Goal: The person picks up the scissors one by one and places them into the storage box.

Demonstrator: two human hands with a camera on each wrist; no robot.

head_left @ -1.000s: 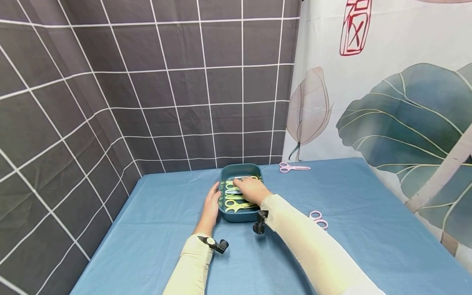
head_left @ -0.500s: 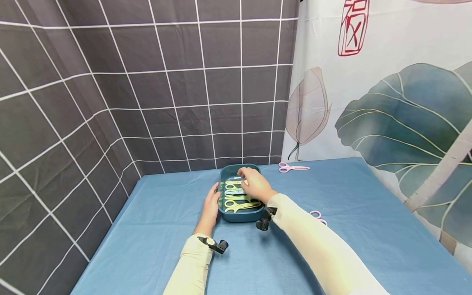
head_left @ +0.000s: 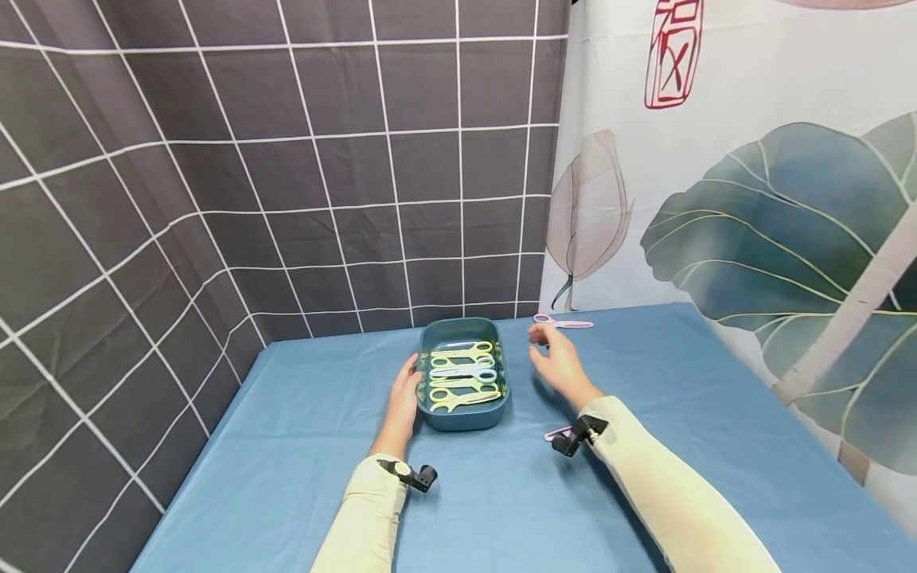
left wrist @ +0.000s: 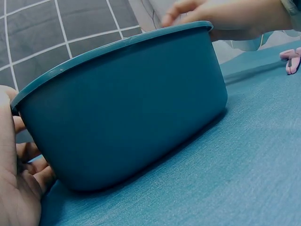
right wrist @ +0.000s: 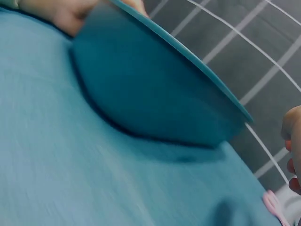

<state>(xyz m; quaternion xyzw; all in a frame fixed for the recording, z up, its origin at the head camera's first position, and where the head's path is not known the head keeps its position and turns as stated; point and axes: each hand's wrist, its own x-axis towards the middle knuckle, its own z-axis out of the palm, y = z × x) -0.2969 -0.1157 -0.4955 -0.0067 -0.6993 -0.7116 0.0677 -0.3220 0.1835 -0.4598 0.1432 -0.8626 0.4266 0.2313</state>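
A dark teal plastic box (head_left: 462, 418) stands on the blue cloth, with several yellow-green scissors (head_left: 469, 398) and a light blue pair (head_left: 458, 372) lying crosswise in it. My left hand (head_left: 401, 404) rests along the outside of its left wall; in the left wrist view some fingers (left wrist: 30, 150) are partly hidden behind the box. To the right of the box, my right hand (head_left: 562, 368) is above the cloth with loosely bent fingers and nothing visible in it. Pink scissors (head_left: 573, 324) lie just beyond its fingertips.
Another pair of pink-purple scissors (head_left: 555, 434) lies near me, partly hidden by the right wrist camera (head_left: 573, 438). A dark checked curtain (head_left: 329, 159) hangs behind and left of the blue-covered table (head_left: 286, 477); a white leaf-printed curtain (head_left: 609, 79) hangs at the right.
My right hand has come out of the box and moved right, towards the far pink scissors. My left hand stays at the box. The view has shifted slightly.
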